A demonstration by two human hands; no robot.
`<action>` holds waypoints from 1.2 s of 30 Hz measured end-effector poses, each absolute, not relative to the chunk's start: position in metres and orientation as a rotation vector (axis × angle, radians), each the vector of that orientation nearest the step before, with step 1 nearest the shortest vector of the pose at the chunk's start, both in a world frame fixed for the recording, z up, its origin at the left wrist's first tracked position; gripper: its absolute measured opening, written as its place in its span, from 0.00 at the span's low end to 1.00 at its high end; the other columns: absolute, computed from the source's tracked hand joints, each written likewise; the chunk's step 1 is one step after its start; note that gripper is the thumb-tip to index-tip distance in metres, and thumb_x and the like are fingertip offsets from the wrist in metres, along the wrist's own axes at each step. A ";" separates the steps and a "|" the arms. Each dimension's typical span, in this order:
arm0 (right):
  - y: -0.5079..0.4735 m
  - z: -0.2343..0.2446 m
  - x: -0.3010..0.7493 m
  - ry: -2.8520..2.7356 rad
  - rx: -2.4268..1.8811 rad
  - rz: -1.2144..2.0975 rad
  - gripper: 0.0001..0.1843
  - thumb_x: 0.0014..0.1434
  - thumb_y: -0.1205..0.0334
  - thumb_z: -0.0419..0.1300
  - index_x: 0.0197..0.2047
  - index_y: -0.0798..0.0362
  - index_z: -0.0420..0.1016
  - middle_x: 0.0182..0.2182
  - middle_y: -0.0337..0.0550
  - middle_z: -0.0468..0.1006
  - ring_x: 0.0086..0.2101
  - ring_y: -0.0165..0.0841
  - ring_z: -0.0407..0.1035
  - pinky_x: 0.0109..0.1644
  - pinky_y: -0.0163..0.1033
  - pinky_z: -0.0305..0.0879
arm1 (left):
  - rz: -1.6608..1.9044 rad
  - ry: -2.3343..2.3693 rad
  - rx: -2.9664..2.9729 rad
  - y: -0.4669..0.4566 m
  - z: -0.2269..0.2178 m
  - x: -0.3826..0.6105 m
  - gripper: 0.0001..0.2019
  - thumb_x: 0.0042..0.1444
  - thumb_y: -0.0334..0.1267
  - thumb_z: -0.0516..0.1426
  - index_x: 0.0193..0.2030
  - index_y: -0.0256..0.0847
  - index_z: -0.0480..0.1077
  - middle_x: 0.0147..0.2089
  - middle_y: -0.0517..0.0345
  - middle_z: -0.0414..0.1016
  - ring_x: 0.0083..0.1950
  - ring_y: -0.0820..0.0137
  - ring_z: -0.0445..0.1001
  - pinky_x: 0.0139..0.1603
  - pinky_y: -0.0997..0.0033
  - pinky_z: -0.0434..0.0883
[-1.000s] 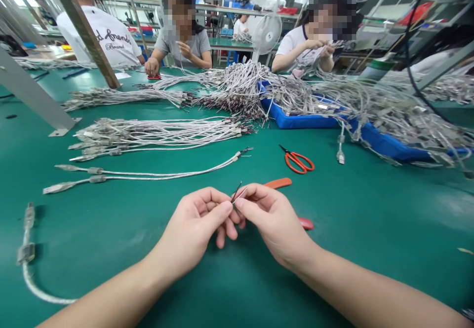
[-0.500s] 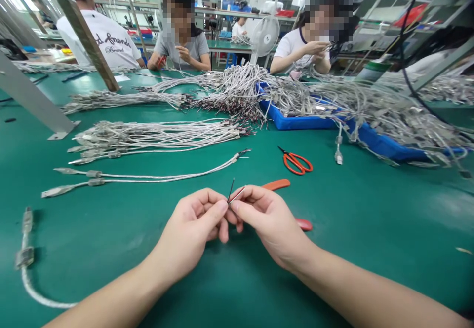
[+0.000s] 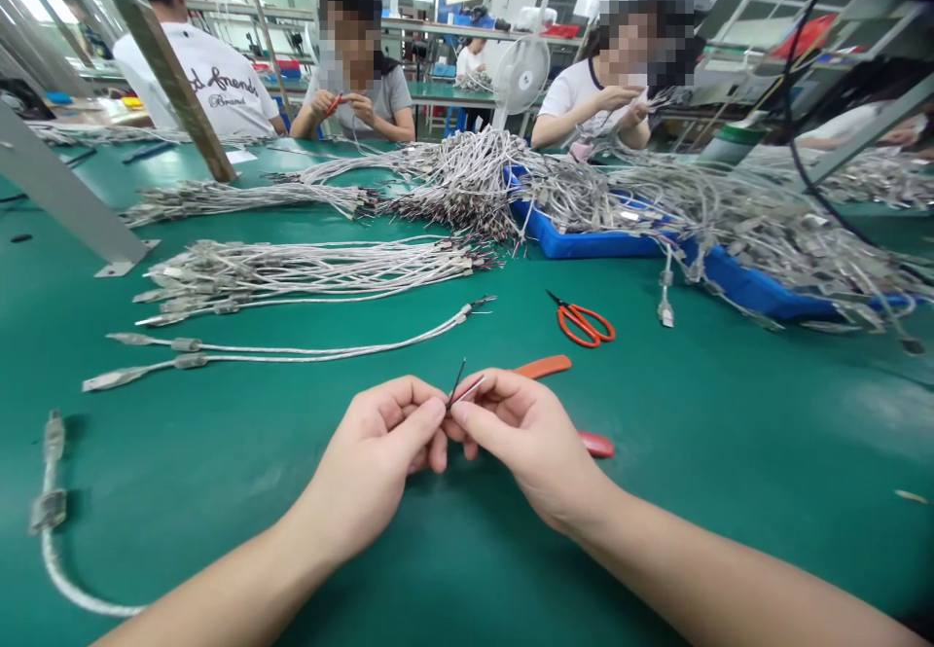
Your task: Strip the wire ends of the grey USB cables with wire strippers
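My left hand (image 3: 386, 443) is closed, thumb and forefinger pinching the stripped end of a USB cable. My right hand (image 3: 518, 433) pinches the same end from the other side, its fingertips meeting the left ones. Thin wires (image 3: 458, 386), one black and others reddish and white, stick up between the fingertips. At the far left lies a pale USB cable (image 3: 50, 530) with its plug pointing away; it passes under my left forearm, where its course is hidden. Beyond my right hand shows a tool with orange and red handles (image 3: 544, 367), its middle covered by the hand.
Orange-handled scissors (image 3: 584, 321) lie beyond my hands. Two USB cables (image 3: 306, 349) and a cable bundle (image 3: 313, 272) lie to the left. Blue trays (image 3: 605, 243) heaped with cables stand right. A metal post (image 3: 65, 190) rises at left. Co-workers sit across the green table (image 3: 730, 413).
My hands have stayed nearly still, with the wires shifted slightly between the fingertips. Across the table, one co-worker's hands have lowered and come together around a red-handled tool.
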State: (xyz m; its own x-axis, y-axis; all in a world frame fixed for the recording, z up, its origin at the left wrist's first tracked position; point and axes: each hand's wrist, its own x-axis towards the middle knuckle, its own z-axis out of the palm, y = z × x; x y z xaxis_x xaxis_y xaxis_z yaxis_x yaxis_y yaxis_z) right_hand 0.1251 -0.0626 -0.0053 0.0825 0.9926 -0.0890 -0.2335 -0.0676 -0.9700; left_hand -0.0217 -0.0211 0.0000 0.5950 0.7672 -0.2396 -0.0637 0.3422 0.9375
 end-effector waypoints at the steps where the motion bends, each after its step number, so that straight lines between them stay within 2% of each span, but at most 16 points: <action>1: -0.063 -0.005 0.125 -0.929 -1.139 1.299 0.06 0.51 0.62 0.66 0.30 0.55 0.74 0.22 0.35 0.73 0.23 0.25 0.65 0.26 0.31 0.63 | 0.611 0.776 1.101 -0.021 0.000 -0.022 0.12 0.59 0.43 0.57 0.29 0.38 0.68 0.21 0.61 0.69 0.24 0.76 0.61 0.26 0.74 0.53; 11: -0.063 -0.007 0.125 -0.914 -1.119 1.290 0.05 0.52 0.64 0.66 0.30 0.55 0.74 0.21 0.35 0.74 0.23 0.25 0.66 0.28 0.31 0.64 | 0.599 0.775 1.105 -0.021 0.002 -0.020 0.12 0.60 0.43 0.56 0.29 0.37 0.68 0.21 0.61 0.69 0.23 0.77 0.61 0.25 0.75 0.53; 17: -0.063 -0.009 0.125 -0.910 -1.107 1.293 0.06 0.53 0.63 0.65 0.30 0.54 0.73 0.21 0.34 0.73 0.23 0.25 0.66 0.28 0.32 0.63 | 0.608 0.787 1.146 -0.022 0.003 -0.021 0.13 0.60 0.43 0.56 0.29 0.37 0.69 0.21 0.61 0.69 0.25 0.76 0.65 0.26 0.76 0.56; 31: -0.064 -0.006 0.125 -0.942 -1.121 1.273 0.09 0.53 0.59 0.66 0.30 0.53 0.71 0.22 0.36 0.72 0.23 0.27 0.66 0.28 0.34 0.65 | 0.578 0.766 1.107 -0.020 0.006 -0.020 0.13 0.60 0.41 0.56 0.28 0.35 0.70 0.20 0.60 0.70 0.21 0.78 0.62 0.22 0.77 0.52; 36: -0.064 -0.006 0.126 -0.931 -1.109 1.293 0.10 0.54 0.59 0.65 0.28 0.54 0.70 0.20 0.34 0.72 0.22 0.27 0.65 0.28 0.34 0.63 | 0.579 0.802 1.191 -0.022 0.009 -0.020 0.13 0.61 0.42 0.55 0.28 0.36 0.69 0.20 0.61 0.69 0.22 0.77 0.63 0.23 0.77 0.56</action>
State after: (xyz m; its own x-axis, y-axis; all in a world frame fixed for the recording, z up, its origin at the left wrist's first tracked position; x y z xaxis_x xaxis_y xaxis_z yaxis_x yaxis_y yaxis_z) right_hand 0.1259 -0.0635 -0.0059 0.0821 0.9941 -0.0714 -0.2476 -0.0490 -0.9676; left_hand -0.0201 -0.0222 0.0087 0.6010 0.7634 -0.2368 0.0159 0.2848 0.9584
